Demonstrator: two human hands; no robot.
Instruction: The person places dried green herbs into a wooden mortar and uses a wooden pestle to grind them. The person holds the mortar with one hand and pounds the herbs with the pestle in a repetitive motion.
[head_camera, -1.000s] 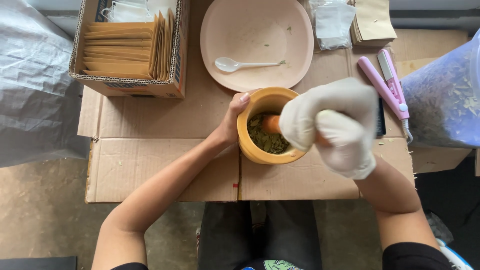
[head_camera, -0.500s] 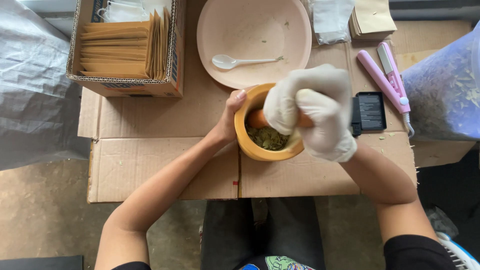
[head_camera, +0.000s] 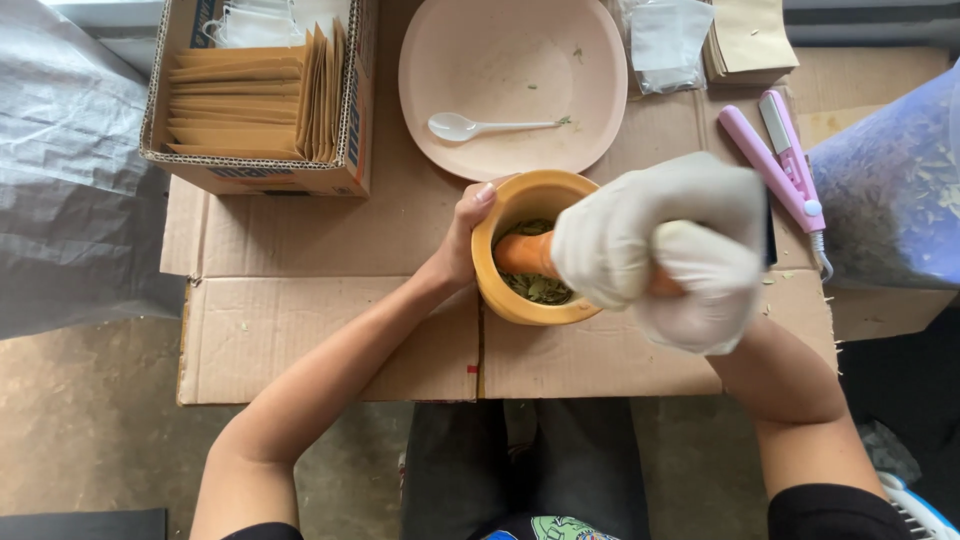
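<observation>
On the flattened cardboard tabletop (head_camera: 330, 330), near its middle, stands a yellow wooden mortar (head_camera: 510, 290) with a bed of dried green leaves (head_camera: 540, 288) at its bottom. Its left wall is steadied by the bare left hand (head_camera: 462, 245), fingers curled round the rim and the thumb hooked over the top edge. Wearing a white glove, the right hand (head_camera: 665, 250) is clenched round the upper end of an orange pestle (head_camera: 525, 255), whose lower end lies slanted into the bowl, on or just above the leaves — contact is hidden by the glove and the rim. Behind the mortar sits a pink plate (head_camera: 590, 60) with a white plastic spoon (head_camera: 470, 126) on it and a few leaf crumbs. A box of brown envelopes (head_camera: 250, 100) stands at the back left, and a pink hair-straightener-like tool (head_camera: 780, 150) lies to the right, beside a large clear bag of dried leaves (head_camera: 890, 190). To my eye the main risk is the slant of the pestle: a hard push against the wall nearest the left hand could tip or slide the mortar on the smooth cardboard and scatter leaves. The thumb over the rim could also be pinched if the pestle rides up — and the loose glove may let the pestle slip.
</observation>
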